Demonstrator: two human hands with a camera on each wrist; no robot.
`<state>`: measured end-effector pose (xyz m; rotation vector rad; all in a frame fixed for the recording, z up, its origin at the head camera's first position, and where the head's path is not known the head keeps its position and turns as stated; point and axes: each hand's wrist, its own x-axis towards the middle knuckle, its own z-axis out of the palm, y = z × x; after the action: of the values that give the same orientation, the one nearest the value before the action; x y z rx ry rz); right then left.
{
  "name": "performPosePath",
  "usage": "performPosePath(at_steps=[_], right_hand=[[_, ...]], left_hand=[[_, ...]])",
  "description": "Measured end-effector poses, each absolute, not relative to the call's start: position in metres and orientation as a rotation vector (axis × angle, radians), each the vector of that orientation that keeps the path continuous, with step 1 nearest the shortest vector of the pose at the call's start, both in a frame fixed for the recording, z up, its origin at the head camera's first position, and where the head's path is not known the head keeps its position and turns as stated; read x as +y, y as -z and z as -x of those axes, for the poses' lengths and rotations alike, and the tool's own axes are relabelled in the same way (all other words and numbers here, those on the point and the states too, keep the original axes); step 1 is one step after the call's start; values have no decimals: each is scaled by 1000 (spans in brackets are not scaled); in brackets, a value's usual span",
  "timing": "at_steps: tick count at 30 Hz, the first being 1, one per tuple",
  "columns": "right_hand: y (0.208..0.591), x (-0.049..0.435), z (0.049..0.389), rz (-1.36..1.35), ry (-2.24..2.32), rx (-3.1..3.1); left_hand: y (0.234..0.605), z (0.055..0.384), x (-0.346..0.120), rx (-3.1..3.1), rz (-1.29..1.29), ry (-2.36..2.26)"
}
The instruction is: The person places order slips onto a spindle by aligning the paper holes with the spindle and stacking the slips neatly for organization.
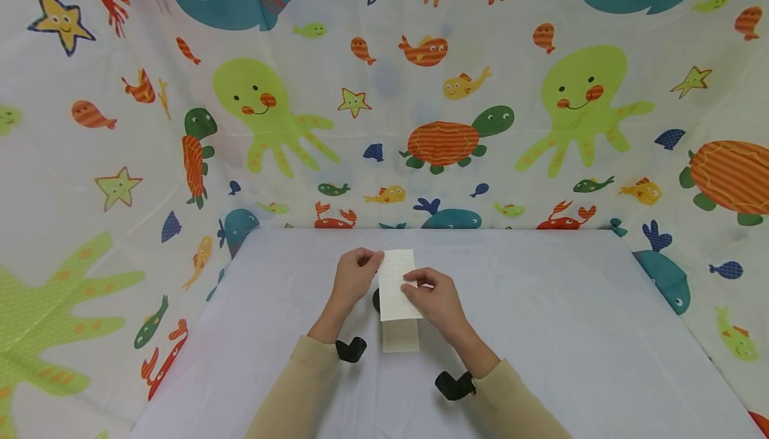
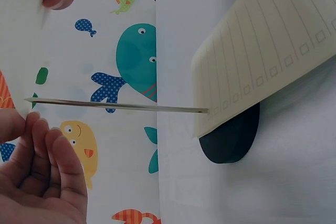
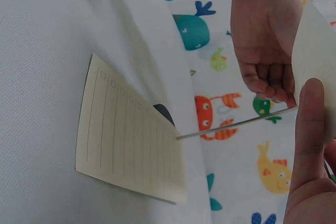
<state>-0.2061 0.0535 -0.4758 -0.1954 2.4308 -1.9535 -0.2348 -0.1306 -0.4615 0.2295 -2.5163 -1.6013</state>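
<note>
A cream notepad with ruled lines and a column of small checkboxes lies with its lower page (image 2: 273, 51) facing up. Over it stands a raised leaf (image 1: 396, 279), seen nearly edge-on in the left wrist view. My left hand (image 1: 354, 280) pinches the upper left corner of this leaf between thumb and fingers. At its right edge my right hand (image 1: 437, 295) holds it, the thumb lying along the near face (image 3: 315, 103). A black rounded object (image 2: 231, 135) shows at the notepad's edge, partly hidden under or behind it; its kind cannot be told.
A white cloth covers the table (image 1: 541, 332). Behind and at the sides hangs a curtain (image 1: 384, 92) printed with sea animals. Black wrist mounts (image 1: 351, 349) sit by both beige sleeves (image 1: 300, 385).
</note>
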Motion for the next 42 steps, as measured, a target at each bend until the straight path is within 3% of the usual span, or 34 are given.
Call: performPosePath(at_steps=[42], right_hand=[[481, 51, 209, 194, 1958, 2413]], left_hand=[[466, 242, -131, -2528, -226, 1564]])
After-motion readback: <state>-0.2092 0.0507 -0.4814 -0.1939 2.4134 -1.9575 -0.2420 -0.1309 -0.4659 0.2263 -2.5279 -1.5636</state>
